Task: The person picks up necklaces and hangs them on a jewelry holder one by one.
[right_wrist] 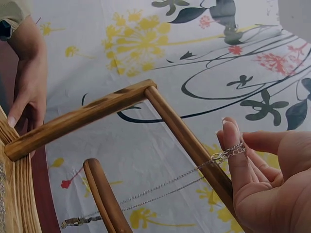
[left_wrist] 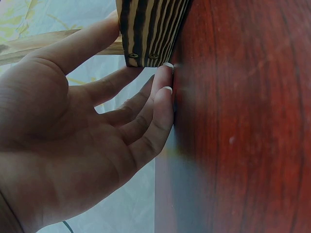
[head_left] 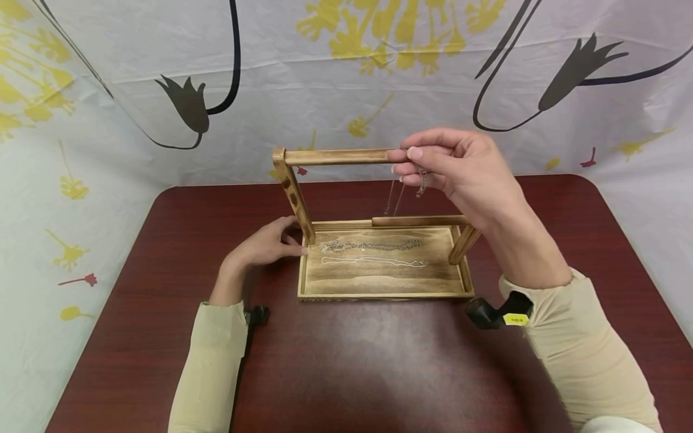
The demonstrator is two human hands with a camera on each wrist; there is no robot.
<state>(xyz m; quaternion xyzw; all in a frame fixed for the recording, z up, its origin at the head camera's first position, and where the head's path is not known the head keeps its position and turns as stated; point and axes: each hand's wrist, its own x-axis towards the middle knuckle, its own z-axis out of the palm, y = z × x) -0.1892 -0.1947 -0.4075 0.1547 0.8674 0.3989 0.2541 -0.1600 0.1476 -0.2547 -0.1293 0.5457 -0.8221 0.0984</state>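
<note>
The R hand (head_left: 460, 174) was up high by the top bar (head_left: 335, 157) of a wooden necklace stand (head_left: 387, 284) & pinched a silver chain necklace (head_left: 422, 181) btwn thumb & fingers. One bit of the necklace dangled under the hand, & two thin strands hung down nr the lower bar (head_left: 417, 221). The L hand (head_left: 267, 245) was at the stand's L back corner, w/ its thumb on the end & its fingers round the back, so it had hold of that corner.

The stand sat on a dark red-brown table (head_left: 352, 361) w/ wood lines on it. The top was smooth & shiny, w/ a big pale glow in front of the stand & a dark shadow nr the R arm. The table's far corners were round. In the stand's tray lay a bunched chain (head_left: 368, 246) &, closer to the front, a thin bright chain (head_left: 373, 260), both stretched L to R.

Behind the table & at both sides hung a white sheet (head_left: 271, 108) w/ yellow flowers, grey buds on dark curly stems, & a few little red bits. It had creases. Both arms had tan sleeves (head_left: 211, 367), & each wrist had a small black cam (head_left: 260, 315), the R one w/ a yellow sticker (head_left: 516, 319).
</note>
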